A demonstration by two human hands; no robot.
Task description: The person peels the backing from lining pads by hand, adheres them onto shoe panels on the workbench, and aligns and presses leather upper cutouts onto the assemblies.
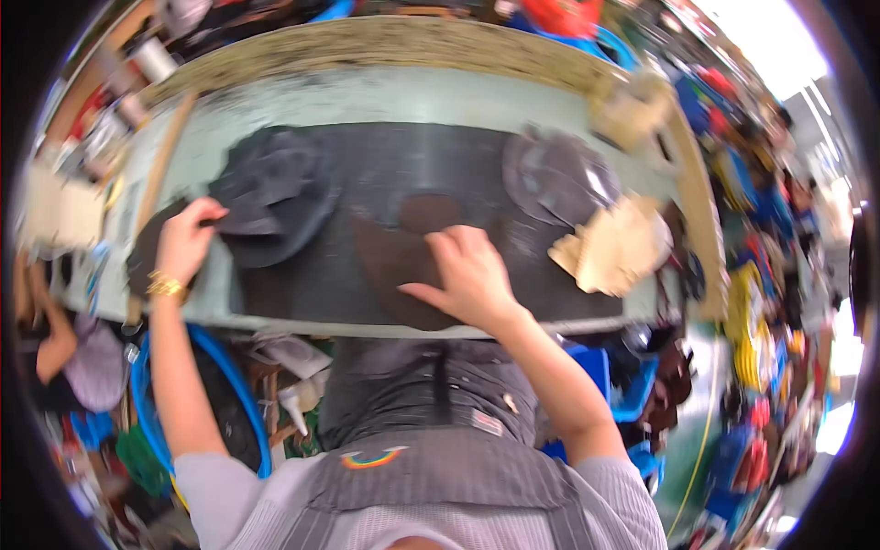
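Dark brown leather pieces (394, 261), cut in rounded shapes, lie on the black rubbery mat (412, 160) in the middle of a pale green workbench (385, 96), close to its near edge. The right hand (469, 275) rests flat on top of them, fingers spread and pressing down, gripping nothing. The left hand (186, 240), with a gold bracelet at the wrist, reaches to the left end of the mat, where its fingertips pinch the edge of a stack of dark grey cut leather pieces (275, 192); the grip is narrow, closed on that edge. A second pile of grey-brown rounded pieces (555, 174) sits at the right end of the mat, well apart from both hands. Just beside it lie tan cardboard patterns (619, 243), overhanging the mat's right edge. A long wooden stick (165, 160) leans along the left side of the bench.
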